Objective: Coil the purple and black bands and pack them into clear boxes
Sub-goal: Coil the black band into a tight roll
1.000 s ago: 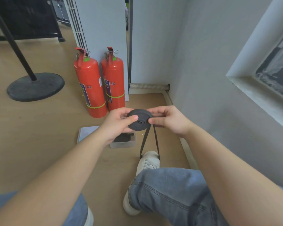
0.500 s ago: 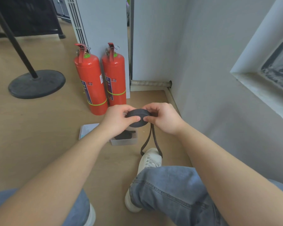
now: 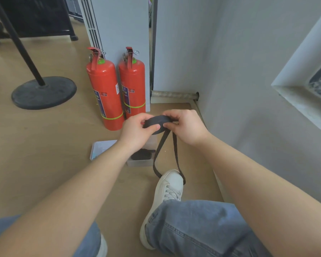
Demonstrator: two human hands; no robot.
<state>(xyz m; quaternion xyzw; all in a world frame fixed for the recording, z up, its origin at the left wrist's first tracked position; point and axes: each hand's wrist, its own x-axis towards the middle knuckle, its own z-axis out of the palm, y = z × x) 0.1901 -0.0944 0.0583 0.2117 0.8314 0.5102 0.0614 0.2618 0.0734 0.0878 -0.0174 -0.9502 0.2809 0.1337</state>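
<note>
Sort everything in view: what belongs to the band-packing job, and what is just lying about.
Job: black flat band, part-coiled, gripped by left hand and right hand; clear plastic box holding a black coil.
Lying about: two red fire extinguishers; black round stand base.

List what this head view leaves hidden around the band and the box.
All head view.
1. Clear box: the left hand and forearm cover its far side; dark contents unidentifiable.
2. Black band: the right hand and the left cover the coil's sides; its hanging loop's bottom vanishes behind the white shoe.
3. Purple band: nowhere visible.
</note>
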